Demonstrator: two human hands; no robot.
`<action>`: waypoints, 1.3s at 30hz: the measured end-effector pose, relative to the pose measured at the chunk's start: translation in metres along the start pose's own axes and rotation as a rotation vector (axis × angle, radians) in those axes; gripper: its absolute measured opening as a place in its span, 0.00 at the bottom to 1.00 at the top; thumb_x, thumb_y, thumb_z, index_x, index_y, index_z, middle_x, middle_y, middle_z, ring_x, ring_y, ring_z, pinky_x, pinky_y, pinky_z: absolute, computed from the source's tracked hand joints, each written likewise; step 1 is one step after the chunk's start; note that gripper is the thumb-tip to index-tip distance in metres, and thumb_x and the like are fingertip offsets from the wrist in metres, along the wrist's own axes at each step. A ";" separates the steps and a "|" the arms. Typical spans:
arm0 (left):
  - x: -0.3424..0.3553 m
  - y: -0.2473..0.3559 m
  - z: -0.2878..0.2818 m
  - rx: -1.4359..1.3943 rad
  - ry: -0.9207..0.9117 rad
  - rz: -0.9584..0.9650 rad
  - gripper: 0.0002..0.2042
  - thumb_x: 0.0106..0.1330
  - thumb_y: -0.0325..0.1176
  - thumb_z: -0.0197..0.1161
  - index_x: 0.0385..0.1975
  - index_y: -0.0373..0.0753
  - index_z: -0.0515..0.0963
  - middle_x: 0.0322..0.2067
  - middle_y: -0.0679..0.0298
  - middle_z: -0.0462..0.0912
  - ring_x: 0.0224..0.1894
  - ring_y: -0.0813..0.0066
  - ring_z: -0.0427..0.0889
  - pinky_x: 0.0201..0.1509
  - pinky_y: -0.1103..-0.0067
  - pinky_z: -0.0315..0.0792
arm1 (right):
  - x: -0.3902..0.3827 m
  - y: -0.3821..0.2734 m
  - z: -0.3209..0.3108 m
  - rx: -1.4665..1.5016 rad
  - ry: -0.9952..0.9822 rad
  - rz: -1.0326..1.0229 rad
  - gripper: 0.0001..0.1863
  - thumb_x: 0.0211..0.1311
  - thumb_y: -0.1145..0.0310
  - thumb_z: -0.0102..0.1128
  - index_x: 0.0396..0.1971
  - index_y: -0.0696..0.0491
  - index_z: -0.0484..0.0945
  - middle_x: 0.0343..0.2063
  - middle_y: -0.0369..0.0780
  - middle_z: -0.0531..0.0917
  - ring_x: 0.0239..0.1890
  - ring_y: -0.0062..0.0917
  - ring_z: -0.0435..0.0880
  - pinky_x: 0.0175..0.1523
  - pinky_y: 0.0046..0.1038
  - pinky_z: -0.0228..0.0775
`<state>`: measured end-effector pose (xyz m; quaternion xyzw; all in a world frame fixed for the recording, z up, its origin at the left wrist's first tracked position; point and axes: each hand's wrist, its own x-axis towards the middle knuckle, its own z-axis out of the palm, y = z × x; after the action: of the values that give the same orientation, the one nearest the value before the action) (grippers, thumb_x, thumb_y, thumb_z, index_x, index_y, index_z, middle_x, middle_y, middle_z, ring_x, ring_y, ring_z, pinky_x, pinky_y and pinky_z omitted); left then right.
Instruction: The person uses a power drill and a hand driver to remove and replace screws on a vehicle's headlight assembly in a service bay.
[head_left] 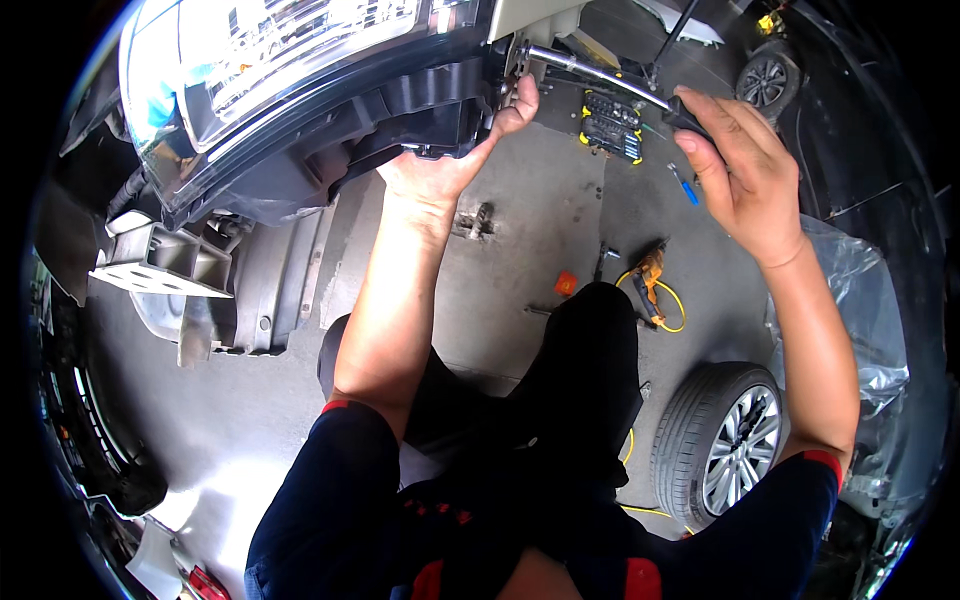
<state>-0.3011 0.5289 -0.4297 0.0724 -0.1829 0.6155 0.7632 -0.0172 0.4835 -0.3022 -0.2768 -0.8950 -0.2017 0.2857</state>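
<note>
A large headlight (290,60) with a clear lens and black housing fills the upper left. My left hand (435,170) grips its lower edge from beneath, thumb raised beside the side bracket, the other fingers hidden behind the housing. On the right, my right hand (740,165) closes its thumb and fingers on the black grip of a long chrome ratchet wrench (600,72). The far end of the wrench meets the metal bracket (517,62) at the headlight's side; the fastener there is too small to make out.
On the floor are a socket set (612,127), a blue-handled screwdriver (686,187), an orange tool with a yellow hose (652,285) and a small orange box (565,284). A wheel (715,440) stands at lower right beside plastic sheeting (850,300). Metal body parts (170,255) lie left.
</note>
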 end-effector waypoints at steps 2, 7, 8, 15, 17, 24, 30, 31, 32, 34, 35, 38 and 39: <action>0.003 -0.002 -0.004 0.024 -0.034 0.013 0.31 0.74 0.57 0.49 0.63 0.36 0.65 0.58 0.48 0.68 0.66 0.50 0.59 0.69 0.37 0.50 | -0.005 0.010 0.005 0.138 -0.057 0.078 0.15 0.69 0.68 0.66 0.51 0.60 0.81 0.33 0.42 0.84 0.34 0.25 0.83 0.45 0.26 0.77; 0.008 -0.004 0.006 0.067 0.131 -0.020 0.33 0.70 0.65 0.45 0.62 0.47 0.73 0.61 0.56 0.75 0.63 0.52 0.67 0.70 0.38 0.51 | 0.012 0.039 -0.004 1.327 -0.578 0.858 0.23 0.79 0.54 0.52 0.53 0.60 0.81 0.25 0.33 0.75 0.16 0.06 0.58 0.18 0.12 0.47; 0.008 -0.005 0.006 0.066 0.135 -0.029 0.33 0.70 0.65 0.45 0.62 0.47 0.73 0.61 0.56 0.75 0.63 0.52 0.67 0.70 0.38 0.51 | 0.012 0.035 -0.005 1.328 -0.572 0.867 0.23 0.79 0.54 0.52 0.53 0.60 0.81 0.25 0.33 0.75 0.16 0.06 0.58 0.18 0.12 0.47; 0.005 -0.004 0.010 0.016 0.030 0.001 0.32 0.72 0.65 0.43 0.63 0.48 0.74 0.60 0.60 0.77 0.63 0.53 0.69 0.68 0.38 0.54 | 0.003 0.007 0.005 -0.110 -0.012 -0.098 0.14 0.68 0.66 0.68 0.50 0.53 0.82 0.34 0.32 0.83 0.35 0.19 0.84 0.39 0.29 0.77; 0.004 -0.012 0.016 0.142 0.144 0.033 0.31 0.72 0.64 0.43 0.63 0.48 0.74 0.60 0.63 0.78 0.64 0.56 0.68 0.69 0.39 0.52 | -0.003 0.009 0.011 -0.027 -0.016 0.009 0.14 0.72 0.61 0.64 0.48 0.55 0.83 0.31 0.32 0.82 0.30 0.16 0.81 0.35 0.27 0.75; 0.001 -0.003 0.001 0.028 -0.027 -0.021 0.38 0.73 0.61 0.49 0.68 0.31 0.59 0.63 0.42 0.61 0.69 0.43 0.53 0.74 0.38 0.44 | 0.024 0.037 -0.001 1.391 -0.701 0.942 0.24 0.78 0.52 0.54 0.48 0.62 0.80 0.20 0.32 0.71 0.15 0.06 0.61 0.17 0.12 0.47; -0.001 0.001 -0.002 -0.114 -0.126 -0.103 0.38 0.74 0.61 0.48 0.70 0.33 0.59 0.64 0.45 0.62 0.70 0.46 0.53 0.75 0.38 0.43 | 0.000 -0.001 0.013 0.100 -0.061 0.121 0.15 0.67 0.61 0.68 0.47 0.54 0.82 0.31 0.32 0.80 0.33 0.15 0.77 0.38 0.18 0.68; 0.000 0.000 -0.002 -0.095 -0.147 -0.098 0.37 0.74 0.61 0.48 0.69 0.33 0.60 0.63 0.46 0.63 0.70 0.47 0.54 0.74 0.38 0.44 | -0.001 0.001 0.015 0.101 -0.061 0.120 0.15 0.67 0.61 0.68 0.47 0.54 0.82 0.31 0.32 0.80 0.33 0.15 0.77 0.38 0.18 0.68; 0.000 -0.001 0.000 -0.075 -0.168 -0.092 0.36 0.74 0.61 0.48 0.69 0.33 0.61 0.63 0.46 0.63 0.70 0.48 0.55 0.73 0.38 0.45 | -0.002 0.005 0.018 0.035 -0.025 0.051 0.14 0.70 0.62 0.66 0.47 0.55 0.82 0.29 0.31 0.79 0.30 0.15 0.77 0.34 0.21 0.68; 0.001 -0.007 0.003 -0.017 -0.098 -0.062 0.36 0.74 0.60 0.48 0.68 0.34 0.61 0.63 0.46 0.64 0.69 0.49 0.56 0.73 0.38 0.46 | 0.000 0.017 0.015 -0.032 0.010 -0.020 0.13 0.72 0.62 0.64 0.47 0.56 0.82 0.27 0.29 0.78 0.27 0.16 0.77 0.30 0.23 0.69; 0.001 -0.009 0.004 0.042 -0.026 -0.033 0.36 0.74 0.60 0.48 0.68 0.34 0.62 0.63 0.46 0.64 0.69 0.49 0.56 0.72 0.38 0.47 | 0.005 0.025 0.005 0.520 -0.275 0.367 0.16 0.73 0.60 0.62 0.49 0.58 0.82 0.24 0.29 0.74 0.24 0.13 0.72 0.27 0.20 0.62; 0.002 -0.006 -0.003 -0.178 -0.057 -0.088 0.37 0.73 0.61 0.48 0.68 0.34 0.62 0.63 0.45 0.64 0.69 0.46 0.56 0.71 0.38 0.48 | 0.026 0.060 -0.004 1.383 -0.768 0.820 0.21 0.77 0.58 0.56 0.52 0.63 0.79 0.20 0.30 0.68 0.15 0.08 0.58 0.17 0.14 0.47; -0.001 -0.006 0.004 -0.097 -0.024 -0.071 0.37 0.73 0.61 0.47 0.68 0.34 0.62 0.63 0.45 0.64 0.69 0.44 0.55 0.71 0.37 0.48 | 0.028 0.061 0.000 1.389 -0.776 0.816 0.21 0.77 0.58 0.57 0.53 0.63 0.79 0.21 0.31 0.69 0.15 0.08 0.57 0.18 0.14 0.47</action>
<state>-0.2962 0.5248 -0.4255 0.0494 -0.2190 0.5774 0.7850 0.0008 0.5408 -0.2720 -0.3870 -0.6809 0.6110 0.1156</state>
